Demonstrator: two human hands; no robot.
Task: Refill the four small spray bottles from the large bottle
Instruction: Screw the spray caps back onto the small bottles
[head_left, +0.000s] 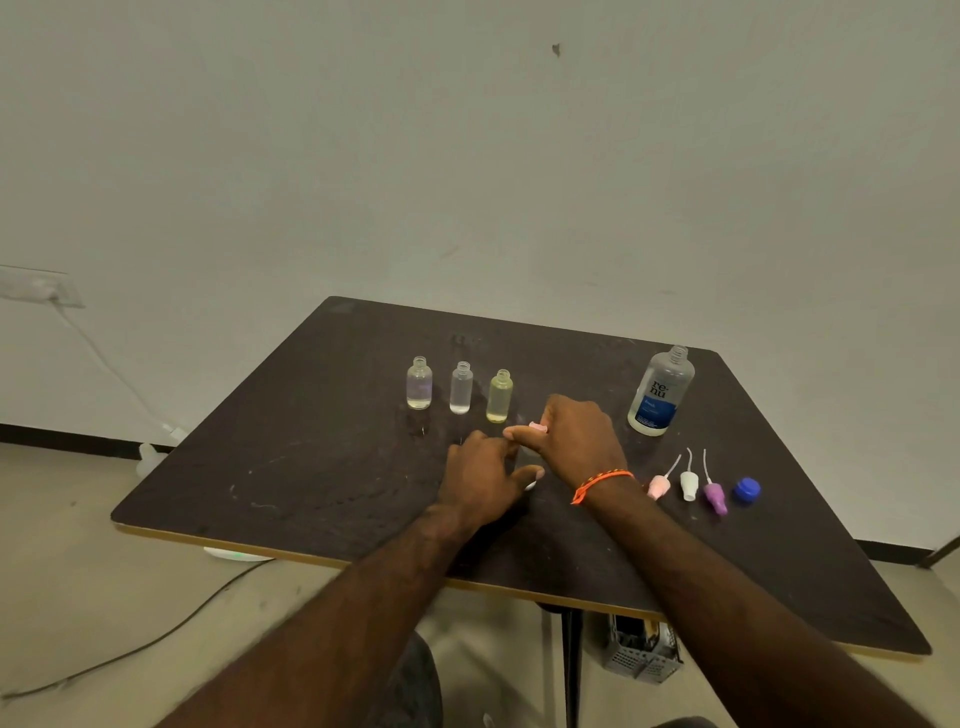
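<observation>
Here both hands (483, 475) (574, 439) meet low — right fingers (519, 432) pinching a pink cap (538, 427).

A plain, sparsely furnished indoor room, more like a bare office or workroom than a home. A blank off-white painted wall (467, 156) with a small chip runs behind, edged at the floor by a dark skirting strip (78, 439). On the left of the wall sits a white switch-and-socket plate (36, 286) with a white cable (104, 364) trailing down. The floor is pale beige (78, 571), with a dark cable (156, 634) lying across it. A dark brown laminate table with a light wooden edge (311, 467) stands on a black metal leg (571, 670); below its near edge sits a grey perforated plastic basket (641, 654).
</observation>
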